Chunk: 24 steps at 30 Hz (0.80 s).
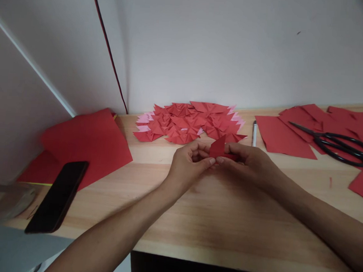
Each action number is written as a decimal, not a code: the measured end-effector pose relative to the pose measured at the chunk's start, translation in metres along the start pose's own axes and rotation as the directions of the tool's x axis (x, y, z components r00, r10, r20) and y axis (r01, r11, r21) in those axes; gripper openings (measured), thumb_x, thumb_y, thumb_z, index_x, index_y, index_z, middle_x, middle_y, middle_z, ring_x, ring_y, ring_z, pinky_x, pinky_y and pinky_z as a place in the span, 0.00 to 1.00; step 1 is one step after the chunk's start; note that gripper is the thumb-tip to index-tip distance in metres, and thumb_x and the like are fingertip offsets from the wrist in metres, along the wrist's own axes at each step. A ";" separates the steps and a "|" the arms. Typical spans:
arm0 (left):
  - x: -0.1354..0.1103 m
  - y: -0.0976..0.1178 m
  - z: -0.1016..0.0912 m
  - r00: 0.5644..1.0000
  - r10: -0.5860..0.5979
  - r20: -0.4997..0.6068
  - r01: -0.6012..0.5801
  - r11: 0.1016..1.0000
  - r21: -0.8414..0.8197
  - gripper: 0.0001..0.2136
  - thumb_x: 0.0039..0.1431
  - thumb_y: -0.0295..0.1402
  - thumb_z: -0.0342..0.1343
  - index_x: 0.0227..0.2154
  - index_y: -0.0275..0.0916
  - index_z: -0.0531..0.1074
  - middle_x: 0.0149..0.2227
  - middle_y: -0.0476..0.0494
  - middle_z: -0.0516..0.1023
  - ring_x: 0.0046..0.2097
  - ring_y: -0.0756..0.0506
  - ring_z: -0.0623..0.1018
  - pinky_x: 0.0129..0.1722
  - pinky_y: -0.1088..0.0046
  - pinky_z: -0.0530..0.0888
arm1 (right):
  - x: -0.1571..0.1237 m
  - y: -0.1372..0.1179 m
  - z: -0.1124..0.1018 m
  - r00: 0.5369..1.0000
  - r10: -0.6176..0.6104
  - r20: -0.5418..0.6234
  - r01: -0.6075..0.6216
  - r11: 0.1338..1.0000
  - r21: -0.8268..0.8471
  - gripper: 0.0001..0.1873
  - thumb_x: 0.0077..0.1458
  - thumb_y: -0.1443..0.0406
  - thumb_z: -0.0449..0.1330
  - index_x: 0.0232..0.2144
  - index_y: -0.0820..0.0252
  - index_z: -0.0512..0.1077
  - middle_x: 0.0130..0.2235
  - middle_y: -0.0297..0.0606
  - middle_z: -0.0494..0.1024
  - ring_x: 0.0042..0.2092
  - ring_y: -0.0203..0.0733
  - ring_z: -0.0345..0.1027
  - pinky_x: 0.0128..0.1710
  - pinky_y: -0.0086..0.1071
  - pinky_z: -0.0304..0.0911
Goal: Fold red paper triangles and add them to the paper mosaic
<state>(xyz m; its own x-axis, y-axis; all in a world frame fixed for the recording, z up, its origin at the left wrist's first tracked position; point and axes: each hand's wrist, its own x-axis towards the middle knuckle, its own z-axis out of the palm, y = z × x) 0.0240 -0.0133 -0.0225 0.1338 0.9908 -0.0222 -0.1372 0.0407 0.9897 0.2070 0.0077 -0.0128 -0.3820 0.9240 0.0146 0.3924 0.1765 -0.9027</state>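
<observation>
A small folded piece of red paper is held just above the wooden table, pinched from both sides. My left hand grips its left edge with thumb and fingers closed. My right hand holds its right side, fingers curled over it. Just behind the hands lies a pile of folded red and pink paper pieces, spread out against the wall.
A stack of red paper sheets lies at the left with a black phone on its near edge. At the right, black scissors rest on cut red sheets. A pen lies beside them.
</observation>
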 end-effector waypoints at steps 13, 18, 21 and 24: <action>-0.001 -0.002 -0.001 1.000 -0.015 0.007 0.016 0.991 -0.136 0.08 0.50 0.30 0.64 0.33 0.36 0.72 0.30 0.49 0.77 0.29 0.52 0.77 0.36 0.74 0.74 | 0.008 0.004 -0.006 0.999 0.032 -0.028 -0.030 0.997 0.069 0.17 0.54 0.49 0.61 0.28 0.56 0.74 0.25 0.31 0.68 0.26 0.36 0.59 0.26 0.31 0.53; -0.001 0.000 -0.002 0.997 0.074 -0.023 -0.076 0.994 -0.081 0.08 0.49 0.27 0.64 0.32 0.36 0.71 0.30 0.49 0.76 0.31 0.52 0.78 0.35 0.76 0.74 | 0.007 -0.001 -0.007 0.993 0.064 -0.099 -0.047 0.986 0.158 0.18 0.50 0.48 0.64 0.34 0.55 0.75 0.34 0.36 0.77 0.33 0.41 0.69 0.32 0.33 0.62; -0.002 0.003 -0.002 0.996 0.078 -0.036 -0.081 0.994 -0.067 0.09 0.50 0.26 0.64 0.34 0.36 0.70 0.31 0.48 0.78 0.32 0.51 0.79 0.36 0.75 0.74 | 0.007 -0.003 -0.007 0.997 0.034 -0.062 -0.022 0.982 0.188 0.19 0.48 0.50 0.66 0.38 0.54 0.75 0.39 0.39 0.79 0.39 0.45 0.72 0.35 0.35 0.66; -0.002 0.004 -0.001 0.999 0.045 -0.029 -0.047 0.995 -0.085 0.13 0.50 0.26 0.64 0.37 0.36 0.68 0.30 0.48 0.78 0.31 0.50 0.79 0.36 0.74 0.75 | 0.006 0.000 -0.007 1.000 0.009 -0.012 -0.007 0.990 0.138 0.16 0.48 0.53 0.66 0.37 0.54 0.75 0.38 0.38 0.79 0.37 0.45 0.72 0.33 0.35 0.66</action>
<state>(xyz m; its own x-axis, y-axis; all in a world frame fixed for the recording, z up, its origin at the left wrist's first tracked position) 0.0222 -0.0153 -0.0188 0.0992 0.9949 0.0181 -0.2260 0.0048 0.9741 0.2109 0.0159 -0.0095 -0.3683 0.9296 0.0118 0.2760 0.1215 -0.9535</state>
